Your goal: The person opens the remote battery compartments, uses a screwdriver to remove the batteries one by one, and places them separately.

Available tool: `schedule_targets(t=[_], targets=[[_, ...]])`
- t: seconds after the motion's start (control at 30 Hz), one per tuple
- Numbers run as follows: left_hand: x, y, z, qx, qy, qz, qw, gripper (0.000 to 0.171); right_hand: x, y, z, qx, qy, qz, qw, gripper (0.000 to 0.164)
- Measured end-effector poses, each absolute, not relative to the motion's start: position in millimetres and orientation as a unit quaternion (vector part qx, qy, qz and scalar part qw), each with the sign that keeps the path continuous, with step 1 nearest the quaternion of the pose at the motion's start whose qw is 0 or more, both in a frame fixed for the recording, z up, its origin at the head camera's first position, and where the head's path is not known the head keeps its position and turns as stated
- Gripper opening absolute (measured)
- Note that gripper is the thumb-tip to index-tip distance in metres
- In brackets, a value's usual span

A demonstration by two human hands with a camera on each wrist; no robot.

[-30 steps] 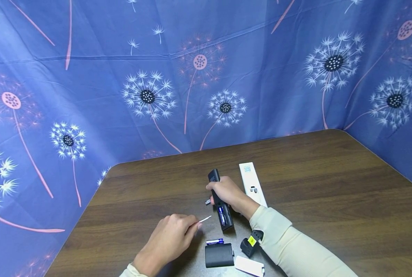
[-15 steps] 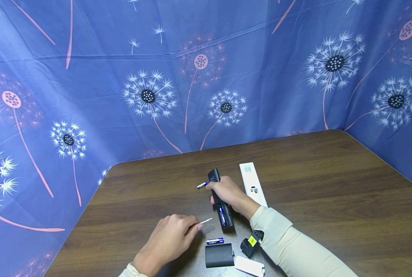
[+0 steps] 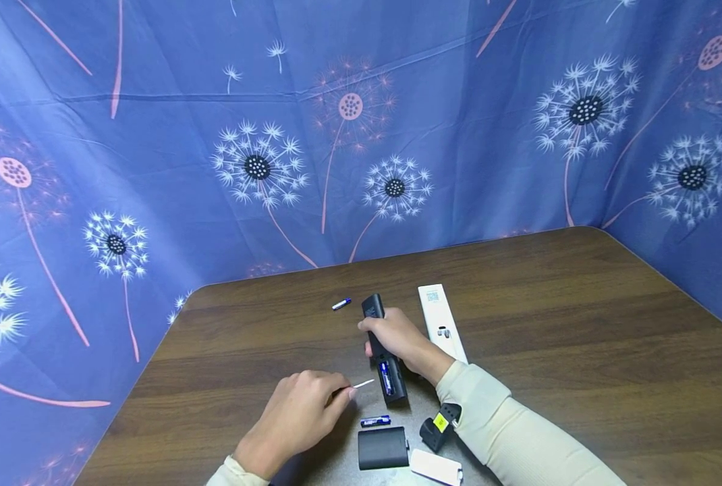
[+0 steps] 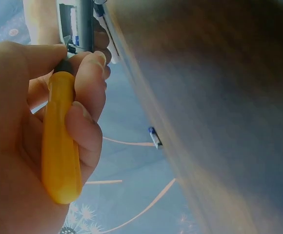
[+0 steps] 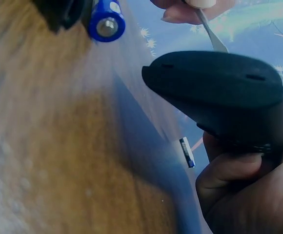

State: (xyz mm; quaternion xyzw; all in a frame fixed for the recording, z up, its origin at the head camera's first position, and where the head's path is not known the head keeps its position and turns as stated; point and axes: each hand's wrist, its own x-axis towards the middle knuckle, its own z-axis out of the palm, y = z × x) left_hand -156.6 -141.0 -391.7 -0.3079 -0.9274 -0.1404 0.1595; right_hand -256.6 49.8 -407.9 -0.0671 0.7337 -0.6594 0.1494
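Observation:
My right hand (image 3: 397, 334) grips a black remote control (image 3: 373, 308), its battery compartment facing up. One blue battery (image 3: 387, 378) lies inside that compartment. My left hand (image 3: 303, 412) holds a tool with a yellow handle (image 4: 62, 141) and a thin flat metal blade (image 3: 364, 383). Its tip is close to the remote's left side in the head view; whether they touch I cannot tell. A loose battery (image 3: 341, 304) lies on the table beyond the remote, to its left. A second loose battery (image 3: 376, 421) lies nearer, just behind a black rectangular piece (image 3: 383, 448).
A long white box (image 3: 441, 324) lies right of the remote, partly under the right forearm. A white oblong piece (image 3: 436, 467) sits by the front edge. The right wrist wears a black strap device (image 3: 438, 428). A blue patterned cloth (image 3: 349, 169) hangs behind the brown table (image 3: 555, 310).
A battery beside the right hand has rolled away to the far left of the remote and now lies apart from it. Both hands keep their holds with little movement.

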Motion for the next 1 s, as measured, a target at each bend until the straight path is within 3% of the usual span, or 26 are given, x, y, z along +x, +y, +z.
schedule_targets(t=[0.33,0.63,1.0], targets=[[-160,-139,-389,-0.307,-0.928,-0.139,0.156,0.015,-256,48,-407,-0.07,0.73,-0.662,0.152,0.03],[-164,-139,-383,-0.279,-0.939,-0.166,0.117,0.014,-258,49,-408,-0.067,0.728,-0.671,0.126,0.035],[-170,-137,-381,-0.252,-0.943,-0.174,0.128,0.014,-257,50,-407,-0.065,0.73,-0.67,0.116,0.036]])
